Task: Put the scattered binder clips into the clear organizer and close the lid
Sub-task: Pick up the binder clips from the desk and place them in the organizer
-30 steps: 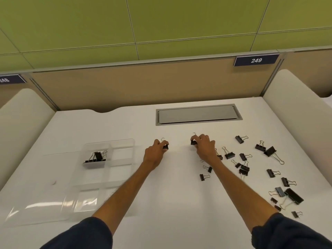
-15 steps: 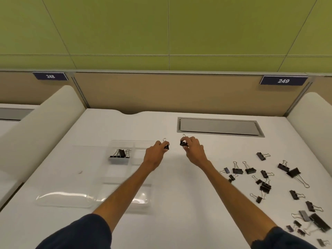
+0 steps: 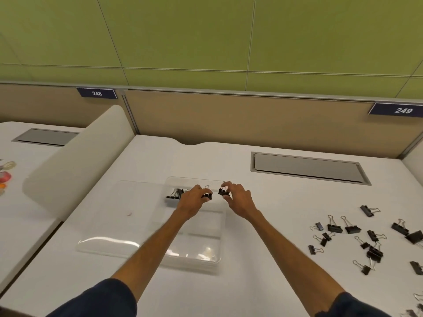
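Observation:
The clear organizer [image 3: 206, 229] lies on the white desk with its lid [image 3: 119, 216] folded open to the left. A few black binder clips [image 3: 175, 193] sit in its far left compartment. My left hand [image 3: 193, 200] pinches a small black binder clip [image 3: 207, 196] over the organizer's far row. My right hand [image 3: 238, 200] pinches another black clip [image 3: 222, 192] just to the right of it, above the far right compartment. Several scattered binder clips [image 3: 352, 232] lie on the desk at the right.
A grey cable hatch [image 3: 306, 168] is set into the desk [image 3: 263, 259] at the back right. A white curved divider [image 3: 75, 161] stands at the left, with a neighbouring desk beyond it. A tan partition closes the back.
Both hands have carried their clips leftward and now hover over the organizer's far compartments. My head has turned left, so the scattered clips sit farther right in view.

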`<action>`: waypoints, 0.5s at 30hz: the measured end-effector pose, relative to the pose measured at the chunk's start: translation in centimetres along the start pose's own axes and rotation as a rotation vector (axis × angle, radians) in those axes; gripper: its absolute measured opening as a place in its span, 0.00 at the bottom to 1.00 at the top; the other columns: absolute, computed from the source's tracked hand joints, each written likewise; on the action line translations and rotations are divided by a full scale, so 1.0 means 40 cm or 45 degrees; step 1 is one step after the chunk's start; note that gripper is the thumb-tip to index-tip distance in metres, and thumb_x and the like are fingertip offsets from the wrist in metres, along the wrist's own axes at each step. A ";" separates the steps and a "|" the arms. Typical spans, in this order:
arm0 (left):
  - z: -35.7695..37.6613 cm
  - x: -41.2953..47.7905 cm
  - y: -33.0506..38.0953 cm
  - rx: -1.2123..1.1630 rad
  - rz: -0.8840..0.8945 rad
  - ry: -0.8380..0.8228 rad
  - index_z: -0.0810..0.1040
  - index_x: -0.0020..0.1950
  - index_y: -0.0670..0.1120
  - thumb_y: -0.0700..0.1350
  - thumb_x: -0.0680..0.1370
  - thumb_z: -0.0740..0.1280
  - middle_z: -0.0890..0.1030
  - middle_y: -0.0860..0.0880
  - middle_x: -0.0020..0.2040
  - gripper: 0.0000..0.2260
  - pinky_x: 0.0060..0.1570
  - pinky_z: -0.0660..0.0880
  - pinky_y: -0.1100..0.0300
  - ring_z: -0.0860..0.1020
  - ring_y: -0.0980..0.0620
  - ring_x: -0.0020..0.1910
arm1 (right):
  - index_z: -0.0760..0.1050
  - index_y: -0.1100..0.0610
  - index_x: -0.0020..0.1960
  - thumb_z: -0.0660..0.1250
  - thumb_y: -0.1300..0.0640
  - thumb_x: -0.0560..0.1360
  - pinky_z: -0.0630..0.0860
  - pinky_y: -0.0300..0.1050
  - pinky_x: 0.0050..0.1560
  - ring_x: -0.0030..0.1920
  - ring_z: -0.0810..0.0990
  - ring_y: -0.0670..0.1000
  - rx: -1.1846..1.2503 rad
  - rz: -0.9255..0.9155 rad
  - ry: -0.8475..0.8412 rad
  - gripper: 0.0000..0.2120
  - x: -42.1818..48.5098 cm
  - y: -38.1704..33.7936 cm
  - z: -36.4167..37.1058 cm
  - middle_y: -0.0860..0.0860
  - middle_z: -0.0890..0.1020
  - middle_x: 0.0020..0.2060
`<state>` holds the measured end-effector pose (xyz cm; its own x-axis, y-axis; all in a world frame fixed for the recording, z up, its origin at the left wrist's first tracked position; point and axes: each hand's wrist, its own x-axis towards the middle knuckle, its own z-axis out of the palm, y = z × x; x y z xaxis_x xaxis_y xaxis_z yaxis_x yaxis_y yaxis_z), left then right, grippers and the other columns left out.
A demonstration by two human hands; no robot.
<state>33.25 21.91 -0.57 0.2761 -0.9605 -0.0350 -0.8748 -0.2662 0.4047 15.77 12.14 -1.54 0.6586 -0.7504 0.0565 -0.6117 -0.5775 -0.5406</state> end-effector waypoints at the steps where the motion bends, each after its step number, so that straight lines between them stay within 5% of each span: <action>1: 0.000 -0.001 -0.012 -0.007 -0.002 -0.011 0.77 0.62 0.55 0.51 0.80 0.62 0.76 0.50 0.55 0.12 0.52 0.71 0.54 0.78 0.48 0.53 | 0.68 0.48 0.64 0.60 0.55 0.79 0.67 0.53 0.52 0.58 0.71 0.53 -0.034 -0.007 -0.010 0.14 0.003 -0.010 0.011 0.48 0.80 0.53; 11: -0.003 0.038 -0.058 0.039 0.037 -0.151 0.75 0.65 0.56 0.51 0.81 0.59 0.77 0.48 0.58 0.14 0.56 0.71 0.52 0.77 0.47 0.57 | 0.74 0.51 0.63 0.59 0.55 0.79 0.60 0.55 0.59 0.64 0.67 0.51 -0.431 -0.050 -0.134 0.14 0.043 -0.048 0.060 0.51 0.81 0.51; 15: -0.025 0.067 -0.062 0.103 0.075 -0.252 0.78 0.63 0.56 0.51 0.80 0.61 0.81 0.50 0.54 0.12 0.48 0.73 0.56 0.80 0.49 0.43 | 0.76 0.50 0.61 0.59 0.55 0.78 0.56 0.57 0.61 0.64 0.68 0.50 -0.459 -0.074 -0.150 0.14 0.060 -0.049 0.064 0.52 0.80 0.51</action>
<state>36.55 20.08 -0.73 0.1468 -0.9697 -0.1954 -0.9184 -0.2070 0.3373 19.69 12.29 -2.50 0.7298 -0.6831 -0.0298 -0.6729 -0.7098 -0.2085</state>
